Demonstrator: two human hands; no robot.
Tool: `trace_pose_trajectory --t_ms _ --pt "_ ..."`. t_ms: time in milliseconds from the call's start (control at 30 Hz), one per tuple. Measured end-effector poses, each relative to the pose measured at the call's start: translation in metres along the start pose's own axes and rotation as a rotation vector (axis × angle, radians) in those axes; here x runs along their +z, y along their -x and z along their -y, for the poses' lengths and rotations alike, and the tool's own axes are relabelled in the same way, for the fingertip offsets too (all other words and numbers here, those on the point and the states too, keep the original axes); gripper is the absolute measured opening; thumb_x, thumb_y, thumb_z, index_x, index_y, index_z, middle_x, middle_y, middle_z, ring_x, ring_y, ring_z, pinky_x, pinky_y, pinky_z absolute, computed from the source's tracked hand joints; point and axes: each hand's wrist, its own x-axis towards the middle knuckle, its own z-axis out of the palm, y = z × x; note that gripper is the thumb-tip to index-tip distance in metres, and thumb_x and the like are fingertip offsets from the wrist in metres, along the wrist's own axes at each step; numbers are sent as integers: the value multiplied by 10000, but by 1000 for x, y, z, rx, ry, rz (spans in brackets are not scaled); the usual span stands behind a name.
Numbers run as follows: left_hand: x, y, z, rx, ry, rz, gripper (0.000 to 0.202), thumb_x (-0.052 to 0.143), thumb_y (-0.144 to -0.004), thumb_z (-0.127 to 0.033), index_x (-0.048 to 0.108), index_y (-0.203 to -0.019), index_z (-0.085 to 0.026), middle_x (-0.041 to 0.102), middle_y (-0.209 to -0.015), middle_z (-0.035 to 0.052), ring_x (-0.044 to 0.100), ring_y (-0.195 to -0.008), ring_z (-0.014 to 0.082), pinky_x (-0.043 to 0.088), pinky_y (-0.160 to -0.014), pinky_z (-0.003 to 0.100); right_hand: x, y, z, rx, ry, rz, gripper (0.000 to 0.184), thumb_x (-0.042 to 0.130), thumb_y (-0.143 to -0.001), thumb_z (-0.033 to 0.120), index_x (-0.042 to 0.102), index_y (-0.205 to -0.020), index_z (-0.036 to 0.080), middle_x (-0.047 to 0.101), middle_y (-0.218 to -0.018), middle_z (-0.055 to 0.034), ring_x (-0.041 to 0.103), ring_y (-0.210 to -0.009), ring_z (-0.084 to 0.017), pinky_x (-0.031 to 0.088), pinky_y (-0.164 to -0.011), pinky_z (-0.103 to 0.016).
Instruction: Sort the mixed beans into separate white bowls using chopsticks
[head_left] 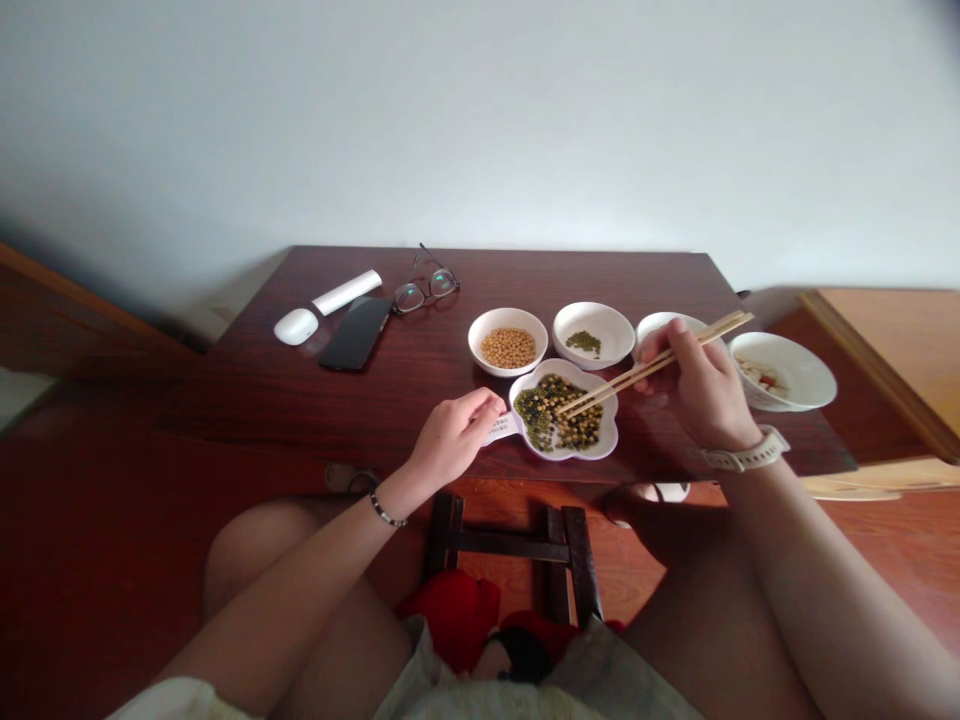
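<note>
My right hand (694, 385) is closed around a pair of wooden chopsticks (660, 360), whose tips reach into a white flower-shaped dish (606, 440) of mixed dark, green and yellow beans. My left hand (454, 435) is closed on the dish's small handle (501, 428) at its left side. Behind the dish stand a white bowl of yellow beans (508, 341) and a white bowl with a few green beans (593, 334). A third white bowl (660, 325) is partly hidden behind my right hand.
A larger white bowl (784, 372) sits at the table's right end. On the dark wooden table (420, 390) at the back left lie glasses (426, 288), a black phone (355, 334), a white mouse (295, 326) and a white tube (346, 292). A wooden stool (514, 545) stands below.
</note>
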Motion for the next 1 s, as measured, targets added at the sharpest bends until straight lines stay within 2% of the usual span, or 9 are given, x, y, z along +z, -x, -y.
trace_pose_trajectory --t_ms 100,167,300,367,433,533,667,867,1000 --pt "0 0 0 -1 2 -3 402 511 -1175 -463 780 -1026 -204 836 -963 42 736 -832 203 481 -762 288 -2 0 1 -24 -14 51 588 607 -1093 716 649 -729 257 576 -621 -33 509 -533 -168 389 -472 -323" --pt "0 0 0 0 9 -4 402 514 -1175 -465 779 -1021 -205 835 -963 40 736 -831 201 479 -760 286 0 2 3 -1 -15 126 597 605 -1094 716 643 -719 253 552 -593 -28 490 -518 -164 384 -469 -321" --pt "0 0 2 3 14 1 399 520 -1177 -471 776 -1027 -205 822 -936 33 728 -822 197 470 -744 283 5 5 6 84 9 273 579 663 -1039 770 721 -809 242 644 -623 -44 585 -554 -187 478 -509 -328" --pt "0 0 2 5 16 5 394 522 -1178 -468 775 -1030 -203 820 -937 31 726 -820 193 466 -742 282 7 6 5 107 28 296 560 704 -1015 770 741 -849 236 702 -669 -58 642 -592 -199 518 -537 -328" --pt "0 0 2 6 15 6 394 525 -1178 -467 776 -1029 -202 823 -944 29 728 -823 191 462 -742 281 8 5 3 106 48 273 548 716 -1014 760 751 -864 234 722 -694 -61 660 -609 -203 541 -551 -330" --pt "0 0 2 5 7 5 401 523 -1178 -473 781 -1030 -204 828 -950 32 733 -826 194 465 -740 282 7 3 0 59 46 169 526 706 -1028 744 758 -871 244 719 -709 -55 649 -619 -201 548 -557 -336" --pt "0 0 1 0 0 0 402 524 -1179 -465 787 -1029 -201 836 -958 38 738 -829 195 472 -750 283 5 2 1 50 3 65 498 709 -1038 723 744 -869 256 692 -687 -45 635 -616 -200 516 -545 -330" --pt "1 0 2 3 -9 -3 396 527 -1181 -457 787 -1035 -195 833 -948 31 721 -803 182 450 -740 286 -3 2 4 -11 68 109 602 586 -1104 720 651 -732 251 545 -601 -25 466 -509 -157 336 -467 -334" --pt "1 0 2 4 4 1 391 523 -1181 -448 777 -1026 -194 828 -948 33 730 -831 189 451 -758 290 -7 1 3 -62 170 113 589 571 -1120 704 657 -755 251 544 -583 -16 462 -503 -152 330 -477 -332"
